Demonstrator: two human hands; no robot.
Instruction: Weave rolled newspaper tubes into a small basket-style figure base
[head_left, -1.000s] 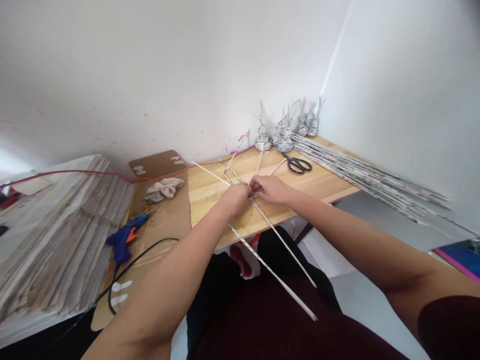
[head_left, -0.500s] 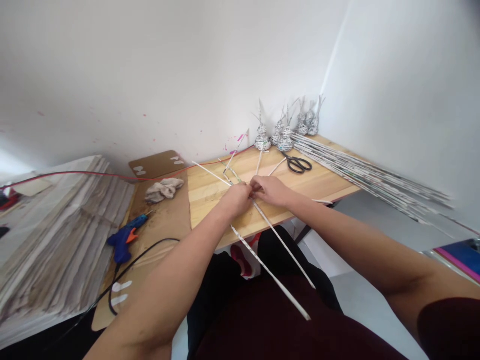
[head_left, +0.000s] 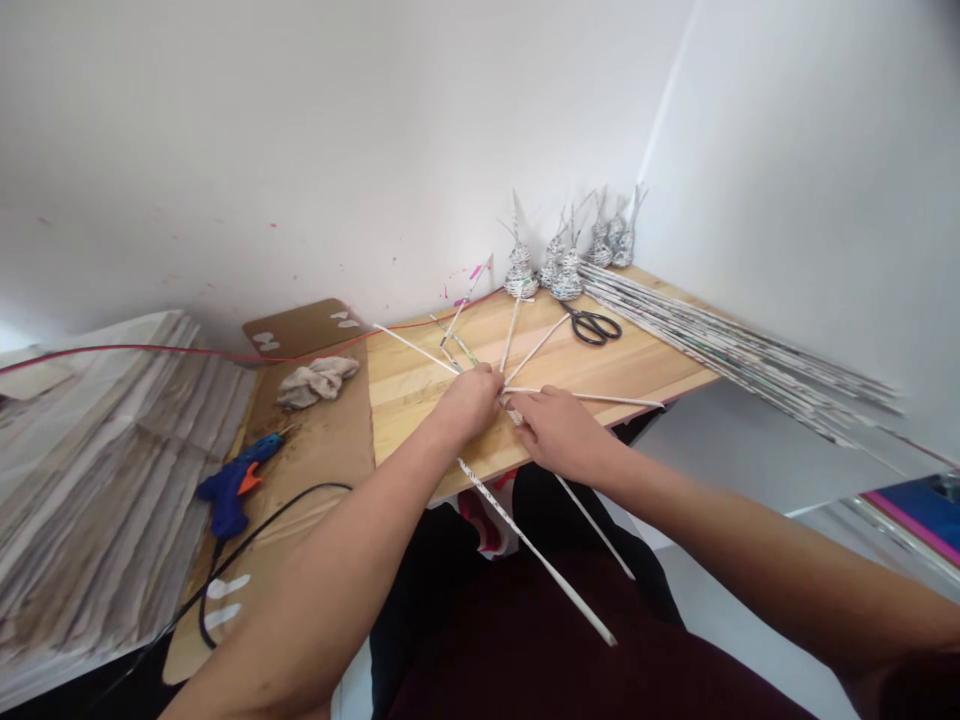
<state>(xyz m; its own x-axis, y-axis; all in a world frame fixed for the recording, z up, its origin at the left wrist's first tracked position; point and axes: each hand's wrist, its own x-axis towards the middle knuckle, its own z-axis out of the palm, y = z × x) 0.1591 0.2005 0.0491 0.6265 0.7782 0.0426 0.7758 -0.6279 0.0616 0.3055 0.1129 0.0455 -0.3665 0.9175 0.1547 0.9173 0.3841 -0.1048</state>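
Blue glue gun with orange trigger (head_left: 229,488) lies at left; left hand (head_left: 474,398), grip seemingly clamped at the crossing of thin whitish printed-paper rods (head_left: 536,551) fanned over the pale wooden tabletop (head_left: 409,400); right hand (head_left: 566,435) at the crossing, closure can't tell. Step: likely arranging rods; next calls for steady pinning.

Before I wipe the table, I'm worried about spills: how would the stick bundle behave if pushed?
The stick bundle would probably spread apart, since nothing visibly ties it. It might tip off, since much of it overhangs the table. It looks fairly stiff, jutting nearly straight.
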